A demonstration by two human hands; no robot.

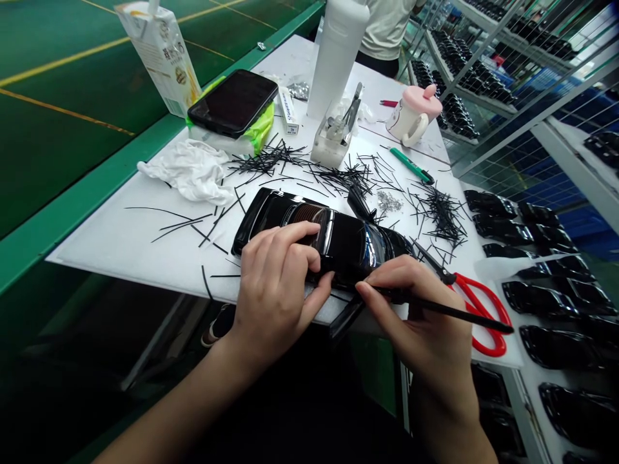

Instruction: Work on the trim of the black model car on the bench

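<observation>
A glossy black model car lies near the table's front edge, with one door swung out on the far side and another on the near side. My left hand is closed over its rear part, fingers curled on the roof side and thumb against the near flank. Between the thumb and fingers of my right hand is a slim black tool, its tip at the near door opening. Whether it is a pair of tweezers I cannot tell. Red-handled scissors lie beside and partly behind my right hand.
Thin black strips lie scattered in piles. Behind the car stand a small clear holder with tools, a white bottle, a lidded mug and a phone. More black model cars fill a rack at right.
</observation>
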